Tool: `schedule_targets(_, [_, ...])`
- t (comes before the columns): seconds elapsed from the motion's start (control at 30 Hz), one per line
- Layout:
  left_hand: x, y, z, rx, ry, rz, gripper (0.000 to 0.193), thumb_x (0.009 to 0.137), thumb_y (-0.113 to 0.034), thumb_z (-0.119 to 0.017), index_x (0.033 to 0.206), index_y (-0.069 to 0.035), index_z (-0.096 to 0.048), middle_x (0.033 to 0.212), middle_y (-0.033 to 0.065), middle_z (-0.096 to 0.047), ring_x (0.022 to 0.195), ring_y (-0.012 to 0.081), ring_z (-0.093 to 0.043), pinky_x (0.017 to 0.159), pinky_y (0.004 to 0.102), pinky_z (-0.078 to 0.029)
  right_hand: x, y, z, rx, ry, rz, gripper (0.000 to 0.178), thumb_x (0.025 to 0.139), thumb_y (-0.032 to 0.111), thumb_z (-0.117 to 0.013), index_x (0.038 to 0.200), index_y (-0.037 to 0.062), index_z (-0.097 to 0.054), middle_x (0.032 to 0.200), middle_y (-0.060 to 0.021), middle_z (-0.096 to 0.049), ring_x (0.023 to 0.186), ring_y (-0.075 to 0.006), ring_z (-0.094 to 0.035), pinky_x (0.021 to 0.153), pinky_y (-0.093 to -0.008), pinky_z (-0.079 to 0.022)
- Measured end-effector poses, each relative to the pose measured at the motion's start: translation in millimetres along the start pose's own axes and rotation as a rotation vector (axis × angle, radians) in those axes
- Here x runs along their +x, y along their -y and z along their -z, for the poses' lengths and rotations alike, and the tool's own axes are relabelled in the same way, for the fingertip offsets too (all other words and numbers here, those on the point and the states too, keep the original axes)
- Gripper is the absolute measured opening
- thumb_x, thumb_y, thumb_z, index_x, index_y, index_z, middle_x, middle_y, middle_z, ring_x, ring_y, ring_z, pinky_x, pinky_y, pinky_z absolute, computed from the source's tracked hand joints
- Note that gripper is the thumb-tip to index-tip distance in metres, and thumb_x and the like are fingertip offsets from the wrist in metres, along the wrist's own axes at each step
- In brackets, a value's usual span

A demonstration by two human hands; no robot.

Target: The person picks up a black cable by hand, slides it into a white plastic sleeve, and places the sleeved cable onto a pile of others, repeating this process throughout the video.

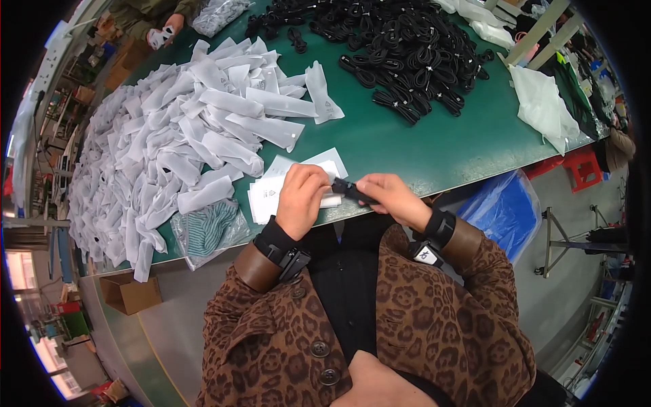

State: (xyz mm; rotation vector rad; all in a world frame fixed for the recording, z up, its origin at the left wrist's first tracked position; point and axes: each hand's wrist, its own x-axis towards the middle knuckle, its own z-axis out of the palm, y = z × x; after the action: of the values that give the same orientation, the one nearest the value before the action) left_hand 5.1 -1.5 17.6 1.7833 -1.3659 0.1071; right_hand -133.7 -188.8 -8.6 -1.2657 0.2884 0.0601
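Pinching one end of a black cable bundle [351, 191] between thumb and fingers, the right hand [397, 197] holds it above the near edge of the green table [413, 156]. The left hand [303, 198] curls its fingers at the bundle's other end; whether they grip it, I cannot tell. White pouches [266, 198] lie flat beneath the left hand, and a heap of filled pouches [217, 122] spreads to the left.

Blk cord bundle [350, 190] held aslant nr table [434, 159] edge
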Motion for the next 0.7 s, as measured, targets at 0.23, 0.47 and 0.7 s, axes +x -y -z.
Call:
schedule_targets(0.23, [2, 0, 6, -0.048, 0.024, 0.057, 0.014, 0.078, 0.004, -0.067, 0.088, -0.001, -0.060, 0.099, 0.0115, -0.061, 0.094, 0.0311, -0.057, 0.082, 0.0362, -0.047, 0, 20, -17, -1.022, -0.221, 0.700, 0.029, 0.085, 0.004, -0.070, 0.114, 0.0086, -0.069, 0.093, -0.0105, -0.056, 0.080, -0.0250, -0.060, 0.063, -0.0305, -0.048])
schedule_targets(0.47, [17, 6, 20, -0.084, -0.046, 0.168, 0.010, 0.080, 0.001, -0.067, 0.086, -0.004, -0.061, 0.101, 0.0108, -0.061, 0.099, 0.0307, -0.055, 0.087, 0.0379, -0.045, 10, 50, -13, -1.107, -0.041, 1.059, 0.039, 0.075, -0.002, -0.075, 0.111, 0.0132, -0.073, 0.101, -0.0087, -0.056, 0.090, -0.0259, -0.057, 0.073, -0.0333, -0.050])
schedule_targets(0.7, [22, 4, 30, -0.116, -0.017, 0.168, 0.009, 0.081, -0.001, -0.068, 0.086, -0.004, -0.061, 0.106, 0.0105, -0.061, 0.103, 0.0300, -0.054, 0.090, 0.0378, -0.044, 14, 60, -14, -1.148, -0.041, 1.121, 0.040, 0.071, -0.004, -0.074, 0.107, 0.0142, -0.074, 0.105, -0.0090, -0.055, 0.093, -0.0271, -0.055, 0.074, -0.0331, -0.051])
